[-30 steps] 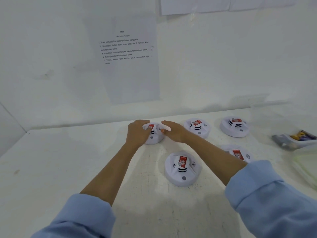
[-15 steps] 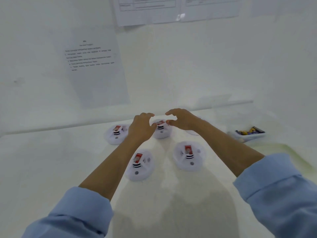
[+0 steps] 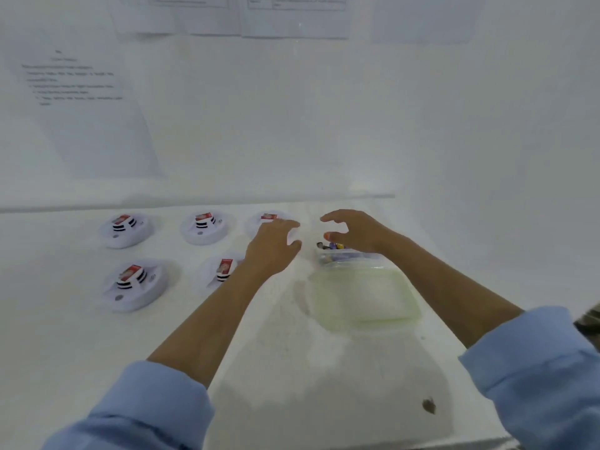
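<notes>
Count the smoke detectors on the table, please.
5 detectors. Back row: left, middle, and right, partly behind the left hand. Front row: left, and right, partly behind the same arm. More may be hidden.

White smoke detectors (image 3: 134, 297) on a white table (image 3: 292, 368) each carry a red label (image 3: 130, 271) above black stripes (image 3: 125, 284) — the lid (image 3: 363, 297) is pale green, the bits (image 3: 336, 245) in the clear tub (image 3: 349, 255) purple, yellow and dark, the sleeves (image 3: 146, 407) light blue.

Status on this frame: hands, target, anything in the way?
Left hand open over back-right detector. Right hand open, hovering over battery tub, nothing held. Green lid lies in front, off the tub.
</notes>
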The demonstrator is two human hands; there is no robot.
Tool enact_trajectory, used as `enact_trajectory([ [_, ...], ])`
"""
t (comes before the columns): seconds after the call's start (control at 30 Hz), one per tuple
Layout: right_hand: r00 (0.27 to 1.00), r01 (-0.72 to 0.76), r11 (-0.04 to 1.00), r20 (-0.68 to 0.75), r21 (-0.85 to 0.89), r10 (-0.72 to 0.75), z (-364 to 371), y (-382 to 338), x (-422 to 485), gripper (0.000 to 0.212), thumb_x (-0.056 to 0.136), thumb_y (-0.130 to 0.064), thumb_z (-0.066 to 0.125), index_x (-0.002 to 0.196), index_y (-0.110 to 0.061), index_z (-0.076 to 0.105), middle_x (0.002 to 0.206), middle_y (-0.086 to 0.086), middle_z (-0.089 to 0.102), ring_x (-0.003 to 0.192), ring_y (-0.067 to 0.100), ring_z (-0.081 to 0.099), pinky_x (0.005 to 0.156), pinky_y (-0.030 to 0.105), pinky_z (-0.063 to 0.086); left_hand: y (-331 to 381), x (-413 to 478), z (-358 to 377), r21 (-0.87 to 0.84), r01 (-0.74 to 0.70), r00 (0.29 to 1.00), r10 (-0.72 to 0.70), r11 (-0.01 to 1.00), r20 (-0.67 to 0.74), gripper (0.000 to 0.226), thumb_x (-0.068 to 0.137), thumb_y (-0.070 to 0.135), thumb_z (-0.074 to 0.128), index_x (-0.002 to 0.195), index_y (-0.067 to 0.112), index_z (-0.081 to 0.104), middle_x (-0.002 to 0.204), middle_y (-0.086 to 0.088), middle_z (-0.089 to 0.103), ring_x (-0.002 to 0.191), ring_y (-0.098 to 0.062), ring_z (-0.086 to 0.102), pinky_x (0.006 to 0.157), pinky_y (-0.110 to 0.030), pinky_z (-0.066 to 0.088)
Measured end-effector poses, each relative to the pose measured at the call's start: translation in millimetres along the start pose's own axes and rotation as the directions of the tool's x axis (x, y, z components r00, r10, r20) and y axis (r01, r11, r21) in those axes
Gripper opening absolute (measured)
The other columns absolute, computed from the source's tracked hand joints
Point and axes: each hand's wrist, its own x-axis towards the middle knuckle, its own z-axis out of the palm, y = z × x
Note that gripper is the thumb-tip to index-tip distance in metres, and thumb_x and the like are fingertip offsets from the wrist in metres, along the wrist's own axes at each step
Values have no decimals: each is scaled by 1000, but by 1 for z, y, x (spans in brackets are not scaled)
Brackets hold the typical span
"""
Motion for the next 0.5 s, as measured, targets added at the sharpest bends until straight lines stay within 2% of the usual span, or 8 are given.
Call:
enact_trajectory([
  [0.07,1000,5,1000,-7,0,-5,-6,18,-12,38,89,-27,58,126,-22,52,135,-1,50,121,15,46,101,26,33,9,-7,9,8,12,999,-12,1000,46,41,91,26,54,131,20,50,139,-4,48,130,-22,40,105,-41,37],
  [0.17,999,21,999,-29,25,-20,-11,42,-26,30,88,-18,59,118,-22,58,126,0,55,111,13,49,97,26,38,18,-14,15,24,-26,996,24,999,83,38,92,20,52,129,19,51,136,-3,48,125,-21,43,102,-32,34],
  [0.27,990,67,993,-131,94,-54,-13,59,-43,25,84,0,57,102,-16,64,110,1,59,94,13,48,80,12,38,23,-23,16,-11,-57,993,57,998,102,35,89,7,51,122,16,55,124,-6,51,117,-21,46,96,-29,35],
  [0.33,977,83,992,-203,93,-62,-15,67,-56,31,78,11,50,96,-8,66,100,-1,56,86,14,46,67,3,35,22,-27,15,-16,-83,987,85,996,140,38,83,-4,49,115,14,58,112,-5,50,111,-21,47,92,-29,36],
  [0.4,973,85,993,-222,78,-66,-17,74,-69,40,71,18,42,90,-5,68,95,0,54,83,13,47,68,5,35,21,-33,13,-3,-111,972,109,994,207,43,77,-12,47,108,14,62,105,-1,47,107,-19,48,93,-31,38],
  [0.5,987,52,998,-152,-19,-54,-16,87,-84,53,65,21,35,87,-12,70,96,-2,52,92,16,47,77,18,35,22,-42,14,25,-156,936,139,988,323,43,74,-15,50,99,15,67,104,2,48,105,-17,49,91,-32,40],
])
